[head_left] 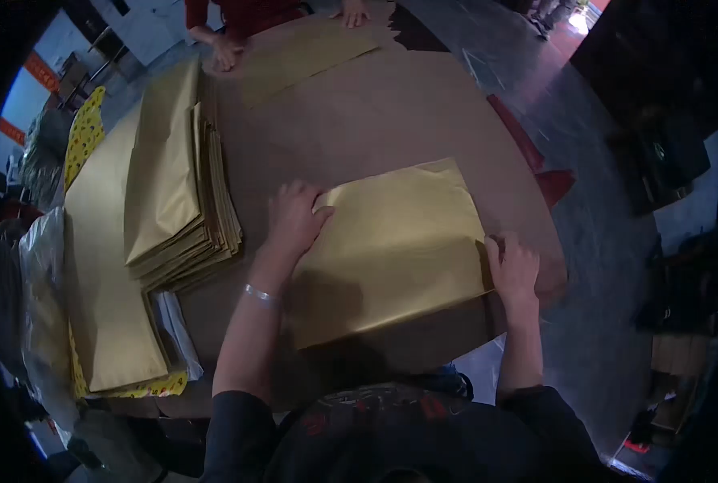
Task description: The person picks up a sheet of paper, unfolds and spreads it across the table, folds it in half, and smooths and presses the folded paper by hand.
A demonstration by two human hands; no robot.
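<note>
A gold paper sheet, creased across its middle, lies on the brown table in front of me. My left hand is closed at its upper left edge, with the thumb towards the paper and a silvery bracelet on the wrist. At the right edge, the curled fingers of my right hand pinch the same sheet. The near edge of the paper lifts slightly and casts a dark shadow. To the left of my left hand stands a thick stack of folded gold sheets.
Long flat gold paper lies under the stack at the table's left side, over yellow patterned cloth. Across the brown table, another person's hands rest by another gold sheet. Red material sits past the right edge.
</note>
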